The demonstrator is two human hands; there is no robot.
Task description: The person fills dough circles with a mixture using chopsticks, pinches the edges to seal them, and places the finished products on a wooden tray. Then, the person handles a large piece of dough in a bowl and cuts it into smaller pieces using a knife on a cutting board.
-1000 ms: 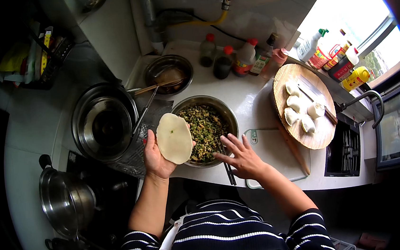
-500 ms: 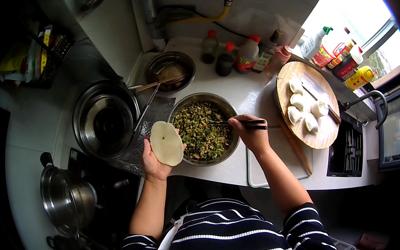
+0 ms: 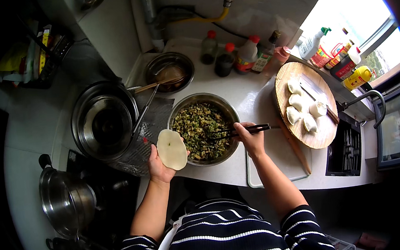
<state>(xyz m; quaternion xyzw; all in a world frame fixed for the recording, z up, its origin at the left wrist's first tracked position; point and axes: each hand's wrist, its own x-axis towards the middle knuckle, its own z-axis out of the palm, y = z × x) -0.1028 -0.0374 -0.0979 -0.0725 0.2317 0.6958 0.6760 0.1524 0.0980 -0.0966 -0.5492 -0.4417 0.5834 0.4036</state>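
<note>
On my left hand [image 3: 158,169] rests a flat oval dough wrapper [image 3: 173,151], its thumb at the near left edge and its fingers mostly hidden beneath. A small green speck sits on the dough. My right hand [image 3: 251,139] is closed round dark chopsticks [image 3: 243,130], whose tips reach into the chopped green and brown filling [image 3: 197,125]. That filling lies in a steel bowl [image 3: 234,117] in front of me, just beyond the wrapper. Several white dumplings [image 3: 293,115] sit to the right on a round wooden board [image 3: 327,133], beside a knife [image 3: 312,91].
Below the round board are a rolling pin [image 3: 296,150] and a pale rectangular board [image 3: 280,168]. Sauce bottles [image 3: 225,61] line the back wall. A steel bowl with a strainer [image 3: 171,73] and stacked basins [image 3: 105,126] stand left, above a steel pot [image 3: 67,198] on the stove.
My left hand has moved slightly right and nearer with the wrapper. The chopsticks have shifted a little toward me and left, deeper into the filling.
</note>
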